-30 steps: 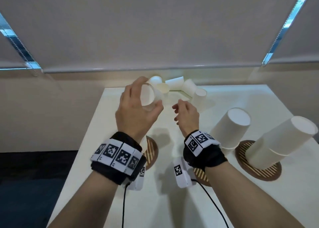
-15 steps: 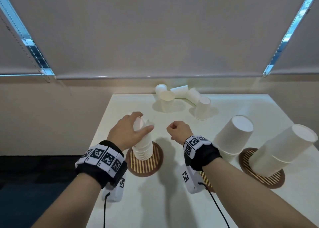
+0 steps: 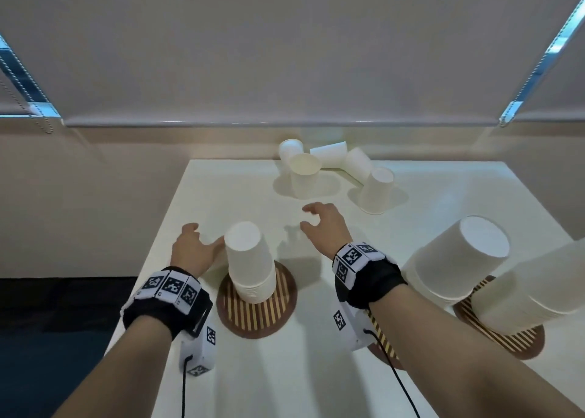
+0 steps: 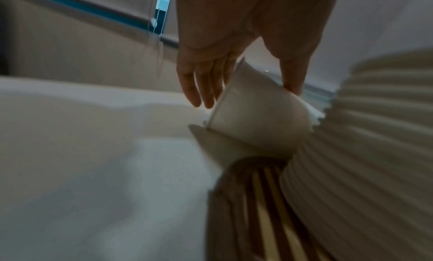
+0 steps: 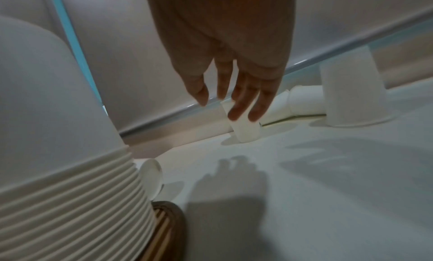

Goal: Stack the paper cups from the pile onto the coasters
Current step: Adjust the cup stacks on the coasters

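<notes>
A stack of upside-down white paper cups (image 3: 250, 259) stands on the left striped coaster (image 3: 256, 313). My left hand (image 3: 202, 240) is just left of it with relaxed fingers, holding nothing; its thumb is at the stack's top edge. My right hand (image 3: 319, 221) hovers open over the table's middle, fingers (image 5: 243, 101) stretched towards the pile. The pile at the far edge holds an upright cup (image 3: 305, 174), an upside-down cup (image 3: 376, 191) and lying cups (image 3: 329, 155). In the left wrist view the stack (image 4: 363, 135) fills the right side.
Two taller leaning cup stacks (image 3: 456, 259) (image 3: 538, 291) stand on coasters (image 3: 506, 341) at the right. Another coaster (image 3: 383, 345) lies partly under my right wrist. The table's left edge (image 3: 164, 227) runs close to my left hand. A wall and a blind are behind the pile.
My left hand carried a cup from the pile down onto the left stack and let go, then moved left. My right hand uncurled and moved forward towards the pile.
</notes>
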